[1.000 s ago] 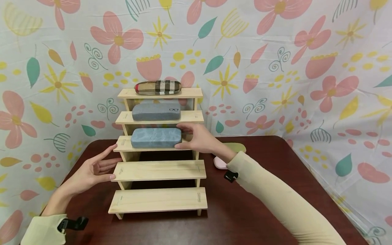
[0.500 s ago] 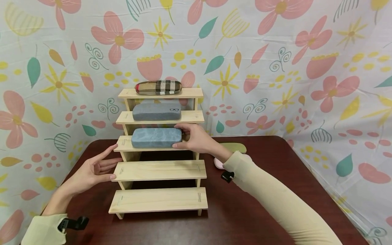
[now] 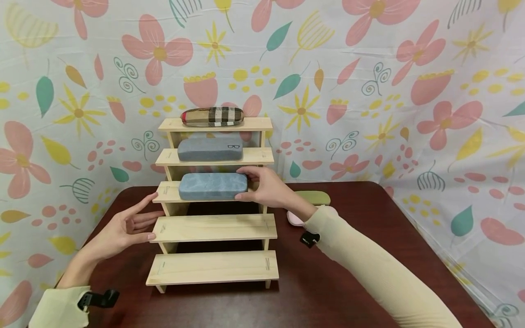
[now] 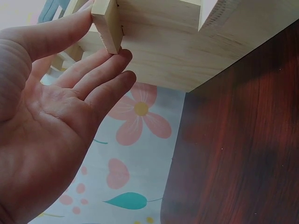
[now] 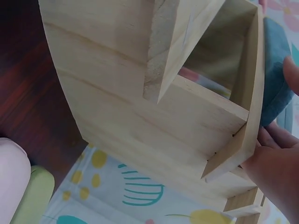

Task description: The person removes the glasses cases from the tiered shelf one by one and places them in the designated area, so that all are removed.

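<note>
A light-blue glasses case [image 3: 213, 186] lies along the middle shelf of a stepped wooden stand [image 3: 213, 228]. My right hand [image 3: 268, 187] pinches the case's right end. In the right wrist view, the thumb is on one face of the blue case [image 5: 275, 70], with fingers partly hidden behind it. My left hand [image 3: 123, 230] touches the stand's left side, its index fingertip at the middle shelf's corner and its thumb at the shelf below. Those fingers look fairly straight around the shelf end in the left wrist view [image 4: 65, 102].
Higher up the stand are a grey-blue glasses case [image 3: 210, 150] and a plaid glasses case [image 3: 212, 117]. Right of the stand, a green case [image 3: 313, 197] and a pink case [image 3: 294, 218] lie on the dark table [image 3: 348, 282], partly behind the right forearm. A flowered cloth [image 3: 348, 91] hangs behind.
The light-blue case first stays in place while my right hand shifts slightly left onto it. Then case and hand move a little right and toward the front edge. My left hand stays put.
</note>
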A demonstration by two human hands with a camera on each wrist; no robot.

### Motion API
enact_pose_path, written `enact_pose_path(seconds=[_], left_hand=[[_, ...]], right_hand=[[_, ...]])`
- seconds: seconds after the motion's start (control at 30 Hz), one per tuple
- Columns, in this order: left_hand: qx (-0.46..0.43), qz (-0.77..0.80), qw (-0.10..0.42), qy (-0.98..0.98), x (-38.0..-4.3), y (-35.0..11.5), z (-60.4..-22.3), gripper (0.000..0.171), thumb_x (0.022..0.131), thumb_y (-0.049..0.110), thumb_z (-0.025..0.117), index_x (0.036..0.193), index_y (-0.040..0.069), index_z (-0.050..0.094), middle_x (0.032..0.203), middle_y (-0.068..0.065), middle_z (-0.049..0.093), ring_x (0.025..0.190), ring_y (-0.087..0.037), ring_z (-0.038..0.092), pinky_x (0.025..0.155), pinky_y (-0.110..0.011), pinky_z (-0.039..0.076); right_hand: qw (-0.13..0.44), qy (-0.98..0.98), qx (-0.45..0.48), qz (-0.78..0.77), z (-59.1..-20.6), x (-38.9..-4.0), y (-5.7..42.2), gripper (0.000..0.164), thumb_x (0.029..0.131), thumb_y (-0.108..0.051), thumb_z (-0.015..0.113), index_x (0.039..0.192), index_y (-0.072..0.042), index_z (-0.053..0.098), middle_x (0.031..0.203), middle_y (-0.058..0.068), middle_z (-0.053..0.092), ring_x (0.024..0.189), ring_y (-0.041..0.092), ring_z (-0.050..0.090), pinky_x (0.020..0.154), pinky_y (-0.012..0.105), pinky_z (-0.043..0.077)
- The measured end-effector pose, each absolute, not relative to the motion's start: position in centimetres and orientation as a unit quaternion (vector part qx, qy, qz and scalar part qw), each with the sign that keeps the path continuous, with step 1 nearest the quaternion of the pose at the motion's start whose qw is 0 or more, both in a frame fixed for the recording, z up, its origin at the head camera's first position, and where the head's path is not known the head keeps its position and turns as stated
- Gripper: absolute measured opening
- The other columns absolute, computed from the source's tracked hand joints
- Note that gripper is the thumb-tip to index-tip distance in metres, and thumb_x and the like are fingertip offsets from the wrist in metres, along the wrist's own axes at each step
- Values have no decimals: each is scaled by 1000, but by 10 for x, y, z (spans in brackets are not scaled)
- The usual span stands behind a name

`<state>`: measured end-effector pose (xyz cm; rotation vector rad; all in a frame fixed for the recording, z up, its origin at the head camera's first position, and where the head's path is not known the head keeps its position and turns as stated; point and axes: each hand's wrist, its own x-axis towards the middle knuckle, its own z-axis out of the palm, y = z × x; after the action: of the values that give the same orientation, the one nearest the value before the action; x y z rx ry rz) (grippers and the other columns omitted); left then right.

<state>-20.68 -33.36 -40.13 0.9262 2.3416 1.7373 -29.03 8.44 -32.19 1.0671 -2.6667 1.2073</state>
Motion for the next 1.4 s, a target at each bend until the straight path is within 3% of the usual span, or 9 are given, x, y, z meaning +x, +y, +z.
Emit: enact_pose_path(seconds=[0.27, 0.43, 0.5, 0.67, 0.9, 1.03, 1.2, 1.4], left_hand=[[301, 568, 42, 765, -207, -334, -401, 99, 94, -16, 69, 171, 12, 14, 152, -6, 55, 134, -11, 59, 86, -40, 62], [301, 575, 45, 759, -206, -334, -401, 99, 94, -16, 69, 171, 11, 14, 150, -4, 57, 134, -11, 59, 86, -39, 62], [302, 576, 46, 758, -206, -334, -401, 98, 94, -16, 68, 171, 10, 13, 151, -5, 57, 134, -11, 58, 87, -39, 62], [309, 570, 41, 760, -206, -333, -401, 98, 94, -17, 69, 170, 9, 14, 152, -9, 56, 135, -11, 58, 87, -38, 62], [312, 568, 36, 761, -206, -332, -400, 98, 93, -17, 69, 170, 8, 14, 154, -4, 54, 135, -11, 57, 87, -37, 62], [310, 569, 37, 761, -206, -333, -400, 98, 93, -17, 69, 170, 9, 14, 153, -5, 55, 135, -11, 58, 87, -38, 62], [303, 567, 40, 765, -206, -333, -399, 98, 93, -16, 69, 171, 11, 15, 152, -15, 55, 134, -11, 59, 87, -38, 62], [300, 566, 41, 767, -205, -332, -399, 98, 94, -15, 70, 171, 11, 15, 153, -15, 54, 134, -10, 58, 87, -38, 62]], right_hand=[[5, -861, 334, 383, -319, -286, 90, 71, 86, -31, 90, 148, -12, 62, 133, 4, 66, 114, 20, 64, 100, 38, 51], [-5, -853, 343, 393, -319, -288, 85, 73, 86, -32, 90, 149, -11, 60, 90, 6, 64, 80, 22, 57, 77, 37, 48], [-10, -852, 342, 397, -320, -288, 84, 73, 86, -33, 89, 149, -12, 60, 82, 5, 61, 70, 23, 52, 74, 36, 46], [-17, -850, 336, 406, -323, -289, 82, 71, 88, -34, 88, 150, -13, 60, 92, 1, 66, 64, 21, 51, 75, 36, 48], [-15, -843, 337, 419, -322, -288, 84, 68, 88, -27, 89, 147, -9, 62, 112, 2, 68, 77, 21, 55, 76, 35, 48], [-16, -845, 331, 420, -321, -286, 86, 68, 87, -28, 89, 147, -10, 62, 113, 2, 69, 70, 19, 52, 76, 35, 49], [-25, -849, 326, 416, -319, -284, 87, 72, 86, -31, 89, 149, -12, 59, 101, 4, 70, 57, 16, 45, 75, 35, 49], [-24, -854, 326, 404, -319, -286, 86, 73, 86, -32, 90, 149, -12, 60, 127, 4, 68, 77, 17, 61, 80, 35, 52]])
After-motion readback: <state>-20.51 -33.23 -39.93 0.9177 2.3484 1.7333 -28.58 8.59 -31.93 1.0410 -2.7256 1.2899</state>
